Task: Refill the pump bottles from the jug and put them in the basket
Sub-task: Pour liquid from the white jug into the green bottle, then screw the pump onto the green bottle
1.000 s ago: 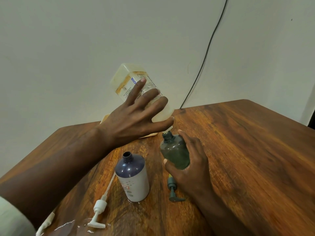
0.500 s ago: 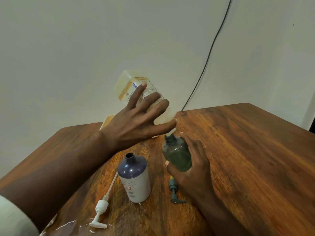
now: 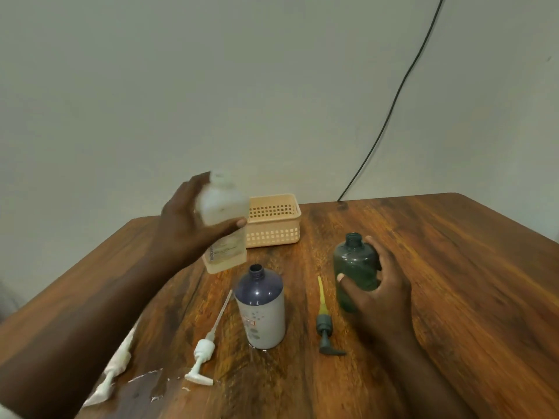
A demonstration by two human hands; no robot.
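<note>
My left hand (image 3: 187,225) grips the pale translucent jug (image 3: 225,225), held upright above the table with its open neck on top. My right hand (image 3: 378,288) is wrapped around the green bottle (image 3: 354,264), which stands uncapped on the table. A dark blue and white bottle (image 3: 261,306) stands open between my arms. The green pump head (image 3: 325,328) with its yellow tube lies flat beside the green bottle. The white pump head (image 3: 204,352) lies left of the blue bottle. A peach basket (image 3: 275,225) sits behind the jug.
The wooden table (image 3: 453,297) has a small wet spill (image 3: 151,379) near its front left edge. A white pump part (image 3: 116,367) lies by my left forearm. A black cable (image 3: 393,107) runs down the wall to the table's back edge.
The jug was tilted over the green bottle's neck; my left hand has swung it upright and away to the left. The basket behind it has come into view.
</note>
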